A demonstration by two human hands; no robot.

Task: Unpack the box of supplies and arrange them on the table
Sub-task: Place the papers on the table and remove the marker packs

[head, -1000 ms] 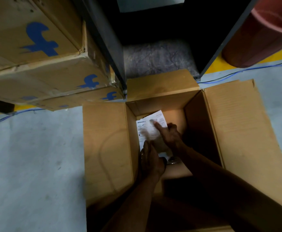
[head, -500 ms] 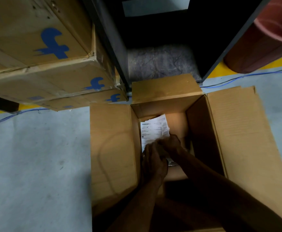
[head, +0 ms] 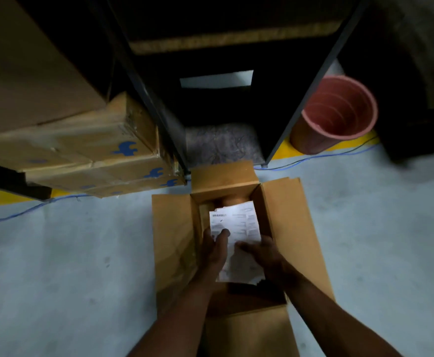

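Two hands' fingers (head: 222,234) pinch the paper sheet (head: 236,243) above the open box (head: 174,243).

Brown open box (head: 174,243), white printed paper (head: 239,228), blue-marked cartons (head: 123,150), pink ribbed bin (head: 339,112).

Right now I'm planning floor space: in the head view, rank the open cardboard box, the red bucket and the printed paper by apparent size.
1. open cardboard box, clearly largest.
2. red bucket.
3. printed paper; it looks close to the bucket, and being nearer the camera makes that order unsure.
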